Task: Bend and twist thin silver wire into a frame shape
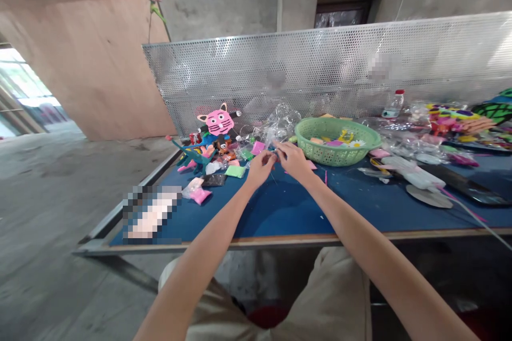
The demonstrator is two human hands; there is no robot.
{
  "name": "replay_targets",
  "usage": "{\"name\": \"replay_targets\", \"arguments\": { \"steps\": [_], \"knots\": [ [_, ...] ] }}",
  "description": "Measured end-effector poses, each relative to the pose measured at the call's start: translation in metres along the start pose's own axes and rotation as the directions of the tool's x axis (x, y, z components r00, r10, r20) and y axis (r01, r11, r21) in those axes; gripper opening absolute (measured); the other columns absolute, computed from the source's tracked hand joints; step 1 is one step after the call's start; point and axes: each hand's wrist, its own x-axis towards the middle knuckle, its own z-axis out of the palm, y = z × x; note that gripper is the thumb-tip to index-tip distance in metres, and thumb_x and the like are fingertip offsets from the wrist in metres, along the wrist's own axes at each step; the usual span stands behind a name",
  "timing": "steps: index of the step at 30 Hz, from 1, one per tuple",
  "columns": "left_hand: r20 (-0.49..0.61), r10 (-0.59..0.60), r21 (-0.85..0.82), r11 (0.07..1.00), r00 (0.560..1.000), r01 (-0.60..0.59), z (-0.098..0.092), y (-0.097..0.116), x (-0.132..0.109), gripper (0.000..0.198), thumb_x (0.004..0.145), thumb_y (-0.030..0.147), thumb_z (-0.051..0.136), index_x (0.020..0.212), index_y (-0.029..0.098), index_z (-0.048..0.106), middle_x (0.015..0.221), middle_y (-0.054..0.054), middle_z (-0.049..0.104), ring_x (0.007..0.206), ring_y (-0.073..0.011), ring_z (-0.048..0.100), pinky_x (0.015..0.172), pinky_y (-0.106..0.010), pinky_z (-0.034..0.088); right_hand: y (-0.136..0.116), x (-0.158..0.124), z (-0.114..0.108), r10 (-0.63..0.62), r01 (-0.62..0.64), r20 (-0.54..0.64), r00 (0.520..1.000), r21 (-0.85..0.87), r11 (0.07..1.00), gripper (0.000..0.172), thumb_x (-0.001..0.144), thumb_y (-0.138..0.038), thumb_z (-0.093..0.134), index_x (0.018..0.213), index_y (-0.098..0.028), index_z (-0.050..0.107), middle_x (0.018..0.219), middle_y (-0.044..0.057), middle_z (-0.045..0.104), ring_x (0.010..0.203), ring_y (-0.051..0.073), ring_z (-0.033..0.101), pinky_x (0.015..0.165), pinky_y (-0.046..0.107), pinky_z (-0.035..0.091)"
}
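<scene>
Both my arms reach out over a blue table top [288, 208]. My left hand [261, 167] and my right hand [294, 160] meet above the middle of the table, fingers pinched together around a small item too tiny to name. A thin stick or wire hangs down below the fingers. Small bags of coloured clay, pink [199, 195] and green [235, 171], lie just left of the hands. A green plastic basket [336, 141] with craft pieces stands right behind my right hand.
A pink cat figure [219, 121] and other craft toys stand at the back left. Clear plastic bags, a bottle [394, 104] and colourful crafts crowd the right side. A perforated metal screen [320, 64] closes the table's far edge. The concrete floor lies to the left.
</scene>
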Motion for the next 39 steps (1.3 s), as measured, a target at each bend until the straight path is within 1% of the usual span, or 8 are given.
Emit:
{"name": "replay_targets", "arguments": {
  "steps": [5,9,15,20,29,31,35,39],
  "knots": [
    [-0.178,0.053,0.069,0.997,0.983,-0.041,-0.016,0.011,0.002,0.026,0.092,0.044,0.056,0.090,0.018,0.064,0.084,-0.005,0.073,0.055,-0.0126,0.059,0.057,-0.026,0.046,-0.002,0.000,-0.003,0.080,-0.083,0.034,0.996,0.104,0.991,0.052,0.095,-0.017,0.042,0.147,-0.023,0.046,0.104,0.009,0.074,0.095,0.027,0.068,0.092,0.046,0.051],
    [-0.211,0.068,0.111,0.993,0.975,-0.045,-0.022,0.014,0.003,0.028,0.091,0.045,0.058,0.094,0.018,0.068,0.082,-0.005,0.073,0.059,-0.0149,0.062,0.055,-0.025,0.046,-0.006,-0.001,-0.002,0.198,-0.202,0.042,0.979,0.217,0.955,0.064,0.090,-0.014,0.049,0.152,-0.021,0.035,0.088,0.006,0.076,0.079,0.024,0.070,0.091,0.046,0.052],
    [-0.252,0.129,0.254,0.965,0.959,-0.063,-0.023,0.015,0.005,0.027,0.091,0.043,0.058,0.092,0.020,0.073,0.083,-0.005,0.074,0.068,-0.0179,0.065,0.067,-0.028,0.047,-0.011,0.000,0.001,0.256,-0.265,0.070,0.964,0.297,0.917,0.047,0.089,-0.017,0.051,0.136,-0.020,0.054,0.082,0.004,0.076,0.071,0.020,0.068,0.085,0.041,0.053],
    [-0.268,0.198,0.375,0.923,0.943,-0.087,-0.028,0.016,0.006,0.025,0.092,0.041,0.058,0.097,0.022,0.074,0.084,-0.007,0.072,0.077,-0.0207,0.065,0.076,-0.029,0.045,-0.016,0.000,0.005,0.290,-0.307,0.099,0.952,0.322,0.896,0.044,0.091,-0.023,0.052,0.134,-0.016,0.053,0.085,0.005,0.076,0.063,0.017,0.063,0.073,0.033,0.051],
    [-0.206,0.331,0.541,0.823,0.921,-0.175,-0.031,0.009,0.007,0.026,0.094,0.041,0.057,0.103,0.026,0.076,0.094,-0.009,0.075,0.091,-0.0239,0.067,0.068,-0.026,0.041,-0.023,0.003,0.007,0.404,-0.462,0.225,0.887,0.446,0.766,0.039,0.095,-0.046,0.046,0.098,-0.016,0.069,0.057,0.002,0.066,0.042,0.011,0.046,0.045,0.023,0.034],
    [-0.177,0.358,0.561,0.802,0.917,-0.205,-0.031,0.008,0.007,0.026,0.095,0.041,0.056,0.105,0.027,0.076,0.100,-0.008,0.075,0.094,-0.0237,0.068,0.070,-0.026,0.042,-0.024,0.003,0.006,0.417,-0.491,0.262,0.870,0.527,0.694,0.041,0.093,-0.051,0.049,0.095,-0.015,0.068,0.057,0.002,0.065,0.040,0.010,0.041,0.043,0.023,0.030],
    [-0.120,0.396,0.612,0.751,0.910,-0.246,-0.033,0.005,0.009,0.028,0.097,0.041,0.053,0.104,0.027,0.076,0.101,-0.007,0.076,0.093,-0.0215,0.069,0.072,-0.027,0.044,-0.026,0.002,0.010,0.433,-0.532,0.346,0.832,0.719,0.448,0.049,0.088,-0.062,0.055,0.092,-0.014,0.065,0.054,0.002,0.061,0.039,0.008,0.037,0.041,0.023,0.023],
    [-0.090,0.408,0.559,0.776,0.909,-0.293,-0.032,0.004,0.011,0.029,0.097,0.042,0.053,0.104,0.025,0.075,0.103,-0.006,0.076,0.087,-0.0181,0.070,0.075,-0.027,0.047,-0.025,0.002,0.015,0.444,-0.523,0.369,0.817,0.798,0.300,0.049,0.079,-0.065,0.066,0.084,-0.016,0.062,0.053,0.001,0.059,0.038,0.006,0.035,0.040,0.021,0.019]
  ]
}}
